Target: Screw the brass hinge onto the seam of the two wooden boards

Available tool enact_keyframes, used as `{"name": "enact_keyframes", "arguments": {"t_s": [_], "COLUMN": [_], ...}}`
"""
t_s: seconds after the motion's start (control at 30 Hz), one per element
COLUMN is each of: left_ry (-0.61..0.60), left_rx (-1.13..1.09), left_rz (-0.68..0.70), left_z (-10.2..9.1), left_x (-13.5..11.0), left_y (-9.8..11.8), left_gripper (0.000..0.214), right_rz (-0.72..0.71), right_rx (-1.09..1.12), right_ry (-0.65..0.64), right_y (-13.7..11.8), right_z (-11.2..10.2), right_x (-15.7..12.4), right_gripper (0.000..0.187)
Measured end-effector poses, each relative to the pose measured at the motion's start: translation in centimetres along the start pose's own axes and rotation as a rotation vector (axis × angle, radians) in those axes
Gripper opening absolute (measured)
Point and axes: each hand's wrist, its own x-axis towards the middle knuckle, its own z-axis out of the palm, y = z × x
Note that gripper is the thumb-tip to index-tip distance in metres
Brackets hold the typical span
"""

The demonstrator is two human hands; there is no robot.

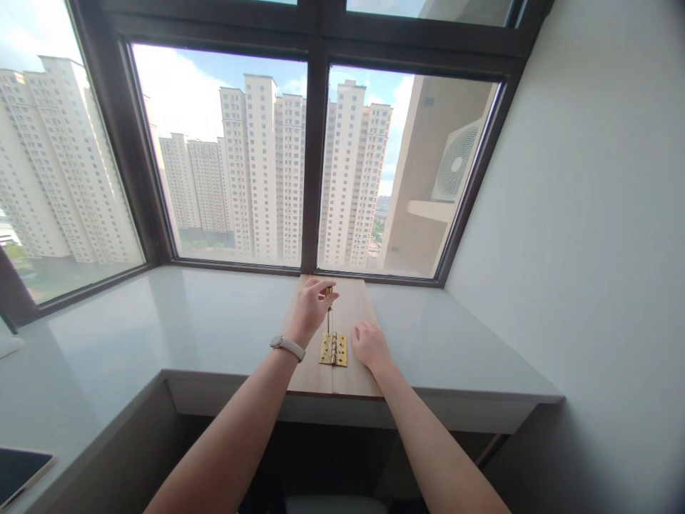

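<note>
A brass butt hinge (333, 350) lies opened flat over the seam between two pale wooden boards (347, 303). My left hand (310, 307), wearing a watch with a light strap, pinches the handle of a small screwdriver (328, 321) between thumb and fingers. Its thin shaft points down to the upper part of the hinge's left leaf; whether the tip sits in a screw is too small to tell. My right hand (370, 344) rests on the right board beside the hinge, its fingers curled in and nothing visible in them.
The boards lie on a white windowsill counter (214, 321), reaching from its front edge to the dark window frame (313, 178). A white wall (578, 178) rises on the right. A dark-screened device (21, 471) lies at the lower left, and a white object (9, 346) at the left edge.
</note>
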Motion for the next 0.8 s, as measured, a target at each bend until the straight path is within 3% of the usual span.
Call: {"name": "enact_keyframes", "arguments": {"t_s": [0.8], "left_ry": [0.000], "left_rx": [-0.025], "left_rz": [0.044], "left_z": [0.8], "left_x": [0.0], "left_y": [-0.1], "left_gripper": [0.024], "right_rz": [-0.023], "right_rx": [-0.006], "right_ry": [0.022], "right_y": [0.5], "right_z": [0.8], "right_x": [0.2], "right_gripper": [0.029]}}
